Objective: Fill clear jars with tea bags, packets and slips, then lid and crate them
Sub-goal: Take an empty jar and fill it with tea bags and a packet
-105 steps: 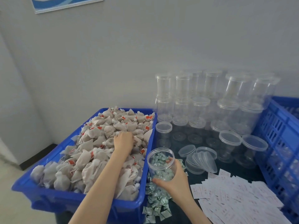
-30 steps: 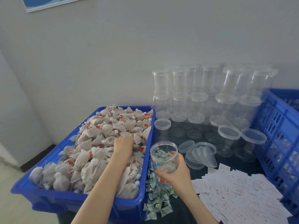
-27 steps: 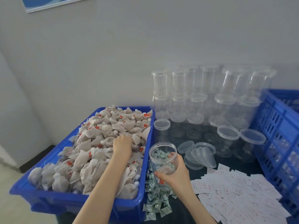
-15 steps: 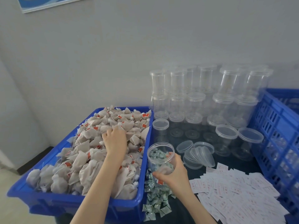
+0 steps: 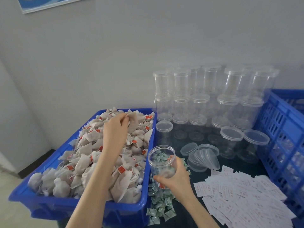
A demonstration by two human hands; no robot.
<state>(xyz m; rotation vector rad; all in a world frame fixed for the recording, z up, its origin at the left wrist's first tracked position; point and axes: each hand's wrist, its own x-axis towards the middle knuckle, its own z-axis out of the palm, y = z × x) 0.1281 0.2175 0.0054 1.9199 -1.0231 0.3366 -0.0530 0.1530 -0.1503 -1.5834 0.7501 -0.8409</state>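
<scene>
Head view, progress: early going, I'd say; one jar is being filled, no lid is on it, and nothing shows as crated in the blue crate (image 5: 279, 129) at far right
Left hand: left hand (image 5: 115, 129) is up over the far part of the blue bin (image 5: 82, 206), fingers pinching one tea bag (image 5: 133, 117) lifted clear of the heap
Right hand: right hand (image 5: 176, 176) wraps the open jar (image 5: 162, 160) from its near side, thumb and fingers curled round the wall, holding it just right of the bin's rim
Jar contents: at least one tea bag with a red tag low inside; the green packets seen through the wall may be inside or behind it, I cannot tell
Bin contents: heaped with tea bags (image 5: 85, 155), red tags scattered through
Table stock: green packets (image 5: 160, 209) piled near the jar; white slips (image 5: 246, 199) spread near right; loose lids (image 5: 202, 155) just behind the jar
Empty jars: stacked jars (image 5: 205, 102) at the far side, lidded and empty
Left to do: more bags, slip, lid, crate
</scene>
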